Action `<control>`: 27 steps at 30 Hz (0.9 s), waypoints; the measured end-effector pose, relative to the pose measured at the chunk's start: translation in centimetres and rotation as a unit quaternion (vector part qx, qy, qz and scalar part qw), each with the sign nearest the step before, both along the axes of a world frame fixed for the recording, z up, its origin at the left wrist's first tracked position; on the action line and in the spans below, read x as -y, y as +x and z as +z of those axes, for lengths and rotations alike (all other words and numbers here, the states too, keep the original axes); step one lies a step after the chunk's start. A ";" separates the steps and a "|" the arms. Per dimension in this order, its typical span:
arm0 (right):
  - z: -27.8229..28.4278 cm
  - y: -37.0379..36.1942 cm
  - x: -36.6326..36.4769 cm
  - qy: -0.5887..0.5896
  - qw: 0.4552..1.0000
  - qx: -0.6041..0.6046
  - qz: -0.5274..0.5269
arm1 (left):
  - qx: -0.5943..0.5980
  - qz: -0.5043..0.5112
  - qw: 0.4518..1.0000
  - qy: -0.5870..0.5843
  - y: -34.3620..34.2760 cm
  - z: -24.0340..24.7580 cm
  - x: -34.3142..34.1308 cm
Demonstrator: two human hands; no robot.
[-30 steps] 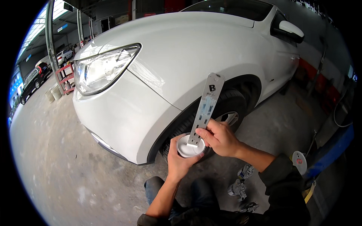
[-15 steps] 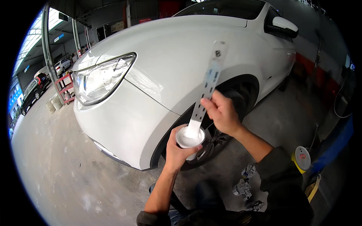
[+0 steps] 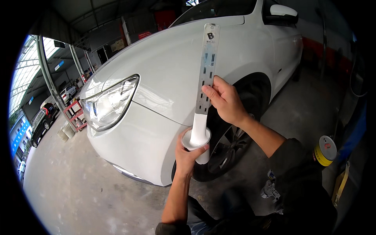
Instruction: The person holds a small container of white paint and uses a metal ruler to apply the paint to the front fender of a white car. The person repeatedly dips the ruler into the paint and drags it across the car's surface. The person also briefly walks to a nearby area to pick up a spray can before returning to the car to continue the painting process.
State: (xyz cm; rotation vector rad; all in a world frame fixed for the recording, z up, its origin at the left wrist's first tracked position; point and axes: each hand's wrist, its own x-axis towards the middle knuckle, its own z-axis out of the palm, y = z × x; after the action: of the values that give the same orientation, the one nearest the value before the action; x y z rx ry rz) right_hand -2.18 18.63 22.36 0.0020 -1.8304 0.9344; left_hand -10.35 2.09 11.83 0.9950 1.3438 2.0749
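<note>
My left hand [image 3: 185, 156] is wrapped round a small white cup [image 3: 203, 158] and keeps it upright. White paint lies inside the cup below its rim. Between the thumb and fingers of my right hand [image 3: 226, 101] is a long flat metal mixing stick [image 3: 210, 51] with rows of dark slots. It stands nearly upright, its lower end coated in white paint and dipping into the cup. Just beyond both hands is the front of a white car [image 3: 188, 74], with its headlight [image 3: 111, 103] to the left and front wheel [image 3: 229, 150] behind the cup.
To the lower right stands a yellow-sided tin with a grey lid [image 3: 328, 147]. Spray guns [image 3: 270, 190] sit below my right forearm. A red rack [image 3: 74, 114] and pale buckets [image 3: 65, 132] stand left on the concrete floor [image 3: 78, 188]. Parked cars show farther back.
My right hand has lifted the mixing stick a little, so more of its paint-coated end shows, and it leans less to the right. The whole view has shifted slightly.
</note>
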 end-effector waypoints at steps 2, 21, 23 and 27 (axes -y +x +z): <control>-2.1 -0.2 0.3 0.039 0.997 0.053 -0.026 | -0.011 -0.003 1.000 0.000 -0.1 0.0 -0.2; -6.3 -1.4 1.7 0.062 0.996 0.066 -0.017 | -0.023 0.022 0.999 0.012 -0.1 -3.0 -0.9; -5.1 -0.9 2.7 0.059 0.995 0.078 0.011 | -0.014 0.029 0.999 0.011 -0.3 -3.1 -0.7; -1.5 0.9 2.2 0.038 0.995 0.066 -0.067 | -0.022 0.026 0.999 0.001 0.1 -2.1 -0.8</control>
State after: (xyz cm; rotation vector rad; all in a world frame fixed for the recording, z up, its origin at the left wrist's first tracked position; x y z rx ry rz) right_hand -1.27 16.44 20.86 -0.1372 -1.9604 0.7860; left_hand -10.23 2.89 9.69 1.0215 1.4038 2.1050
